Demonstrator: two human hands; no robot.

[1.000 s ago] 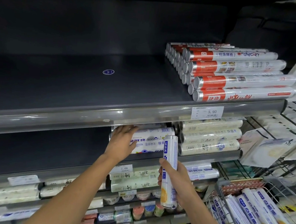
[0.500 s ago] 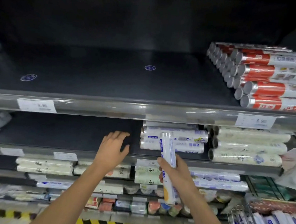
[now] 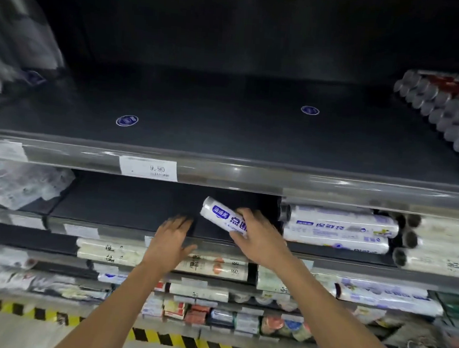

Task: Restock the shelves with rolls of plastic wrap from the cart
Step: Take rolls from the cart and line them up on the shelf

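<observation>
Left hand (image 3: 171, 237), right hand (image 3: 261, 242) bare; forearms (image 3: 121, 302) bare.

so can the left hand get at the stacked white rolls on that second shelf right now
Probably not directly: the right hand, gripping a roll, sits between the left hand and the stacked white rolls. It would likely need to go around.

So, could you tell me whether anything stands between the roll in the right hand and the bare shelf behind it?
Nothing visible does. The roll, gripped by the right hand, hangs tilted before the bare shelf; the left hand is to its left, the stacked rolls to its right.
</observation>
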